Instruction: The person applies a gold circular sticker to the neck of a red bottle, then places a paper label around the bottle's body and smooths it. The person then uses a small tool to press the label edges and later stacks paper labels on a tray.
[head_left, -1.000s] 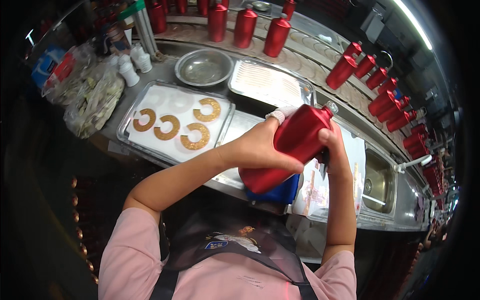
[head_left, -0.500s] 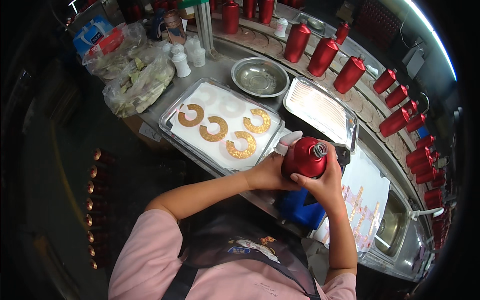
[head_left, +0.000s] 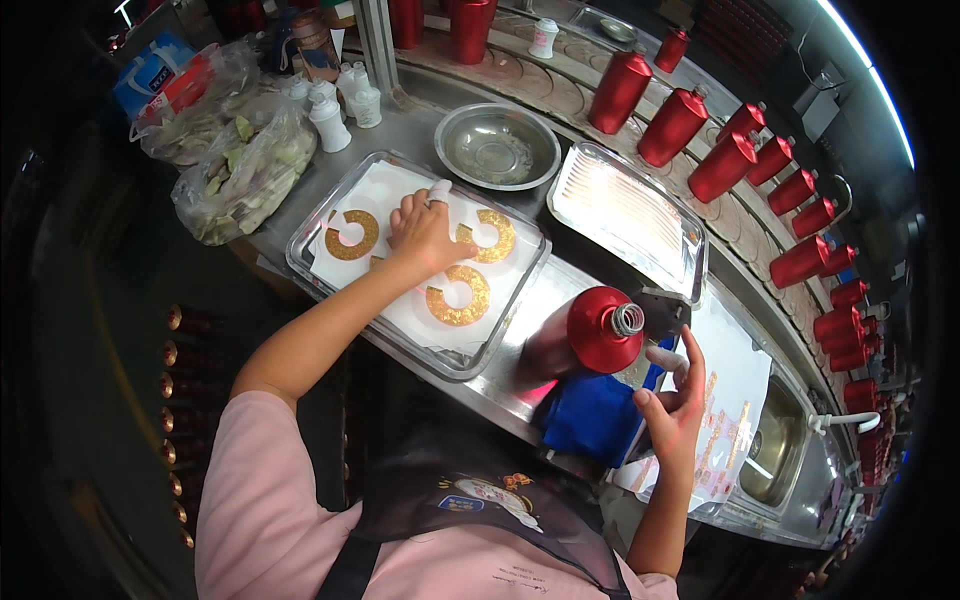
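A red metal bottle (head_left: pixel 605 335) with a bare threaded neck stands on the bench in front of me, beside a blue cloth (head_left: pixel 592 415). Just right of it is my right hand (head_left: pixel 675 405), empty, fingers apart, a white cover on one finger. My left hand (head_left: pixel 425 238) reaches over a metal tray (head_left: pixel 462 368) lined with white sheet, thumb spread from the fingers. On the sheet lie gold C-shaped labels: one left of that hand (head_left: pixel 351 236), one by its thumb (head_left: pixel 492 238), one nearer me (head_left: pixel 459 296). The hand mostly hides another.
Beyond the tray sits a metal bowl (head_left: pixel 497 147). Another tray (head_left: pixel 628 222) holds pale strips. Red bottles (head_left: pixel 673 127) line a curved conveyor (head_left: pixel 560 90). Plastic bags (head_left: pixel 235 175) and white small bottles (head_left: pixel 328 122) are at left. A patterned sheet (head_left: pixel 722 420) and sink (head_left: pixel 775 450) are at right.
Both hands have let go of the red bottle, which now stands on the bench. My left hand has moved left over the tray; the right has drawn back and opened.
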